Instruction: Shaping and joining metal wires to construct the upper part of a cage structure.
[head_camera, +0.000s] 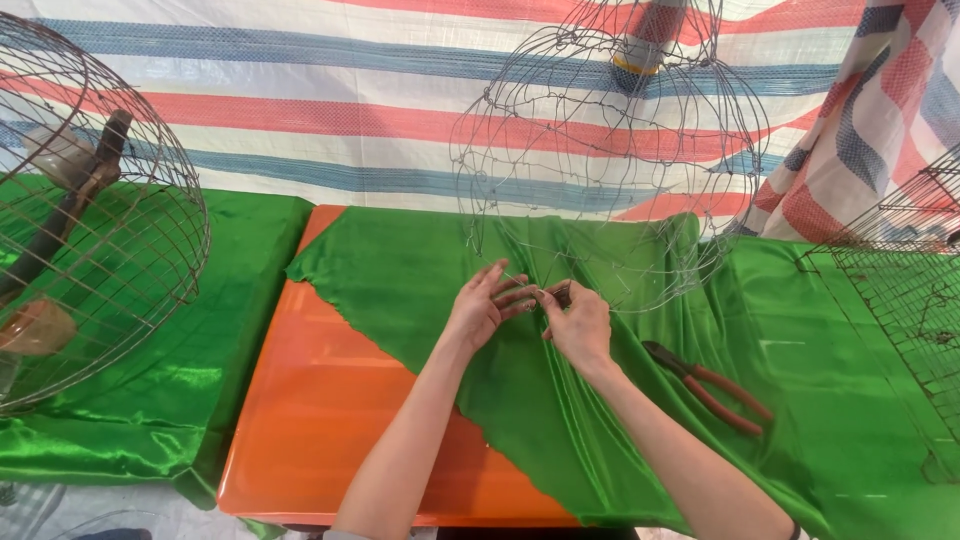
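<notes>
A rounded wire frame (610, 150) stands on green satin cloth (420, 270) spread over an orange table (320, 420). My left hand (480, 305) and my right hand (575, 320) meet at the frame's lower front edge. Both pinch thin wire there between fingertips. What the right fingers hold beyond the wire is too small to tell. Red-handled pliers (705, 385) lie on the cloth just right of my right forearm.
A second round wire cage (100, 220) with a dark stick inside stands at the left on green cloth. A flat wire mesh panel (900, 290) lies at the right. A striped red, white and blue tarp (330, 120) hangs behind.
</notes>
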